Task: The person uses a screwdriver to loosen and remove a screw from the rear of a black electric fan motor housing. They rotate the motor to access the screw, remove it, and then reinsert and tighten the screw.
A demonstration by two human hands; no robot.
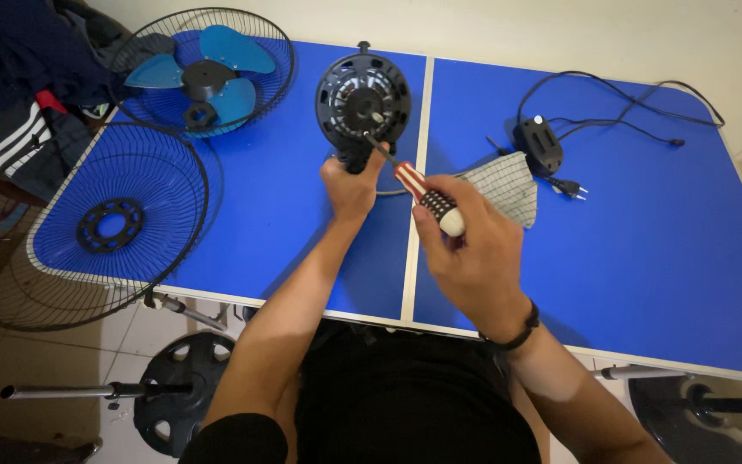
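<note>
From the head camera, the round black plastic fan motor housing (363, 100) stands near the far edge of the blue folding table (646, 258), just left of its centre seam, with the left hand (350, 185) clamped around its lower neck, apparently to steady it, while the right hand (471, 249) is closed on the red-and-white striped handle of a screwdriver (422, 196) whose tip rests on the housing's face. At the far left corner lies a wire rear fan guard with blue blades (203, 70), and a second wire front guard (100, 228) overhangs the left edge; right of the seam sit a checked grey cloth (508, 185) and a black switch box with its cable and plug (538, 146), all apart from the hands.
</note>
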